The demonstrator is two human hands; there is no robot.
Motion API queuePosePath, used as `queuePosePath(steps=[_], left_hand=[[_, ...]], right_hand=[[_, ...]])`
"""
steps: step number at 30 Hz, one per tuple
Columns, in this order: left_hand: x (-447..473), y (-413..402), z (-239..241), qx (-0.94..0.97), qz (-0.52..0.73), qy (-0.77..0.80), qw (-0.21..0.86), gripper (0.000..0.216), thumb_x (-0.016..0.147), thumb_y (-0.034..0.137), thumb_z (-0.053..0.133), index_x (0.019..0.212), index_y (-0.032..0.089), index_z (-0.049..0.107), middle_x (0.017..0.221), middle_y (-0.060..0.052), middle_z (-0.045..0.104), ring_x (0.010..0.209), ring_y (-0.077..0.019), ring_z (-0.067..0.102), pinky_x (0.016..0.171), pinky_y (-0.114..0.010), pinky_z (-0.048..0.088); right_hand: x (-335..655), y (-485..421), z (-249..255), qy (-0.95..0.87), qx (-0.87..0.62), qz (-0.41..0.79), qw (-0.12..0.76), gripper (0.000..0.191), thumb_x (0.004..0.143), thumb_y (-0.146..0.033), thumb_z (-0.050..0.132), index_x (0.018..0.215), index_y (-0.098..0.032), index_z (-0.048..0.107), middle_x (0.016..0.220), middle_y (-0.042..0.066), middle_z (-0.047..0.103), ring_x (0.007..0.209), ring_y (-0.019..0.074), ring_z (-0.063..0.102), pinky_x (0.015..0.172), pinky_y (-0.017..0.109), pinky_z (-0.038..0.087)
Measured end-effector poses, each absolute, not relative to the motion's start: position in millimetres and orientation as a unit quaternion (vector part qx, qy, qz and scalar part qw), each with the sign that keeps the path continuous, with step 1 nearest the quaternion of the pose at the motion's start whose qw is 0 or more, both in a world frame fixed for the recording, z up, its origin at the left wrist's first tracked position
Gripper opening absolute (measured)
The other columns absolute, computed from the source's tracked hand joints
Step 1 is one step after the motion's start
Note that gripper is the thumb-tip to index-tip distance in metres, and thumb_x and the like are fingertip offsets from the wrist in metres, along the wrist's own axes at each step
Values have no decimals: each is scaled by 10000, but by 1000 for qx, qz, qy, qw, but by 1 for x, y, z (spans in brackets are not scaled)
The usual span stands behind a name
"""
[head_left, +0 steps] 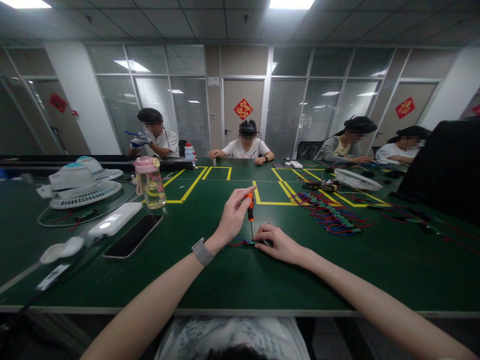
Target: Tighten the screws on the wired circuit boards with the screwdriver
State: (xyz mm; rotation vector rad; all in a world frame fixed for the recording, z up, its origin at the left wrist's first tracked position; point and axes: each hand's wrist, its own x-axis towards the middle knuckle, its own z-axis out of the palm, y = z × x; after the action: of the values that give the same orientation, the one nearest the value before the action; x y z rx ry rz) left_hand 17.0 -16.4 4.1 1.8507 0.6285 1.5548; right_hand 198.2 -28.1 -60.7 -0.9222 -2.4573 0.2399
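My left hand point(234, 210) is closed around the handle of a screwdriver point(251, 214) with an orange and black grip. The screwdriver stands nearly upright, its thin shaft reaching down to a small green circuit board point(247, 243) with red and blue wires on the table. My right hand point(275, 242) rests on the tabletop, its fingers pinched at the board's right side, by a small dark part. Those fingertips partly cover the board, so the contact point of the screwdriver tip is hard to make out.
On the green table point(210, 285), a phone point(134, 236), a white power strip point(115, 219), a bottle point(150, 182) and fan parts point(86, 187) lie left. Wired circuit boards point(333, 212) and a white fan grille point(357, 179) are right, near a black monitor point(442, 170). Several people sit opposite.
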Motion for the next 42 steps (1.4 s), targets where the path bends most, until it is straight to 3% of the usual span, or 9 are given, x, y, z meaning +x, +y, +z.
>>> queuePosePath(steps=[4,9,12,16,21,26,33,38,42], left_hand=[[18,-15,2,686,587,231,362,357,886,259,522,1228,175,575,1047,-78,614,841,-136,613,766,-277,535],[17,-17,4,710,597,261,269,246,839,270,600,1063,203,677,990,-51,562,895,-137,574,731,-210,503],[17,-17,5,705,588,242,313,300,898,261,498,1161,214,633,1076,-69,575,947,-146,583,778,-238,509],[18,-15,2,682,582,238,373,346,891,266,507,1220,190,582,1035,-71,622,830,-134,619,750,-270,533],[17,-15,1,700,595,265,292,266,838,269,597,1086,200,665,994,-54,582,888,-140,587,735,-222,510],[18,-16,2,693,586,231,350,336,901,249,487,1216,198,590,1076,-69,595,933,-143,599,816,-267,514],[16,-19,5,709,590,270,277,251,839,260,593,1073,204,668,996,-49,572,896,-139,578,743,-224,506],[17,-18,5,695,579,235,357,341,908,255,468,1225,203,584,1125,-81,606,971,-156,607,845,-288,508],[18,-16,3,681,589,253,355,329,868,269,549,1180,179,607,1036,-78,632,876,-151,623,793,-285,527]], right_hand=[[198,-29,-60,-902,-342,90,249,212,879,-256,567,1015,-165,701,902,73,617,841,174,576,786,298,461],[198,-30,-59,-902,-336,93,254,213,879,-258,564,1013,-161,698,894,71,615,835,171,579,793,301,461],[198,-30,-59,-901,-337,98,255,211,881,-261,563,1012,-165,698,901,70,617,836,170,581,802,305,460],[198,-29,-60,-900,-342,97,251,212,881,-266,565,1013,-169,699,907,73,616,849,176,577,794,302,460],[198,-29,-61,-901,-342,98,248,210,879,-259,565,1015,-168,696,907,70,612,849,173,574,788,293,461],[198,-29,-60,-901,-342,100,247,204,880,-251,562,1012,-167,692,911,67,607,845,167,575,793,289,460],[198,-30,-60,-902,-341,95,247,209,883,-263,559,1012,-167,693,909,68,606,842,169,575,793,296,461],[198,-29,-60,-902,-342,94,246,218,890,-267,551,1029,-175,692,913,67,608,843,167,577,804,300,462],[198,-29,-60,-902,-341,95,246,219,892,-268,548,1027,-173,693,911,67,606,839,164,577,792,291,464]])
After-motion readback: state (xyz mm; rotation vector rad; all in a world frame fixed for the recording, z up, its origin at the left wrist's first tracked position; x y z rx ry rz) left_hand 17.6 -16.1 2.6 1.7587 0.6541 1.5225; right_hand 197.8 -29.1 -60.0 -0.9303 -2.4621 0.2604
